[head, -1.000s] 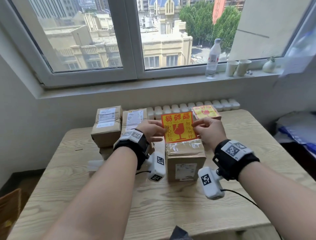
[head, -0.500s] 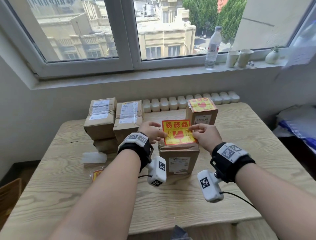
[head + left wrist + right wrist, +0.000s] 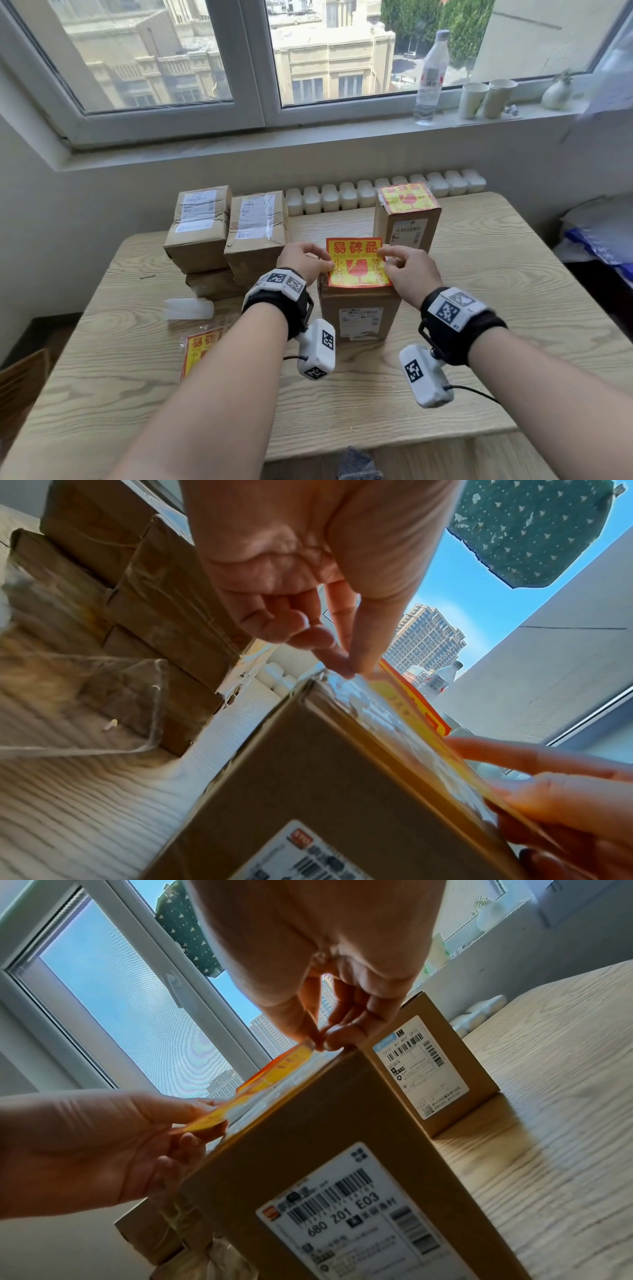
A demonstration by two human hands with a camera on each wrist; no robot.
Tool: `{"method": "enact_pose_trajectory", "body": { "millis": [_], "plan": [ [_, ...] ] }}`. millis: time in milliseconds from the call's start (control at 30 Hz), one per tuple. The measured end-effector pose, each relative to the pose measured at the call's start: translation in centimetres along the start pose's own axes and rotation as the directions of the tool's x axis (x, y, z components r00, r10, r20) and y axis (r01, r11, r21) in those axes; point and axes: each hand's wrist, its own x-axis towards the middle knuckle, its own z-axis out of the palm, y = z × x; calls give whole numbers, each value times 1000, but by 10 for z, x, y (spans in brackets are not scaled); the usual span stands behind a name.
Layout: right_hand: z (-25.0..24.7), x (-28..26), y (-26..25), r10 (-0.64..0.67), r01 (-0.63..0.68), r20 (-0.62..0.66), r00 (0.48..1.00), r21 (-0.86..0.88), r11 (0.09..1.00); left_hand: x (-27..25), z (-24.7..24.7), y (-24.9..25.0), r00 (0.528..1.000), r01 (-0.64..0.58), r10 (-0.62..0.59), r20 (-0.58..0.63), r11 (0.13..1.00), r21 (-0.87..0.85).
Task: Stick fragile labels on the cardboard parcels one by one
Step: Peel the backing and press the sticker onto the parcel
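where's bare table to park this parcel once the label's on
Bare wood lies right of the held parcel and in front of the labelled parcel, out to the table edge. The near strip under both forearms is bare too. The left is crowded: unlabelled parcels, a clear plastic piece and the label pack.
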Motion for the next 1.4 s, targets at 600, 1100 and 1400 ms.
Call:
{"method": "enact_pose_trajectory", "body": {
  "millis": [600, 1100, 1400],
  "plan": [
    [1, -2, 5, -20, 20, -2, 1000, -66, 998, 6, 6, -6, 1000, 2, -1, 25, 999, -45],
    [4, 0, 7, -26, 25, -20, 999, -69, 997, 6, 9, -4, 998, -24, 28, -48, 995, 94],
    [2, -6, 5, -22, 20, -12, 1000, -130, 991, 2, 12, -2, 993, -63, 87, -84, 965, 254]
  ]
}}
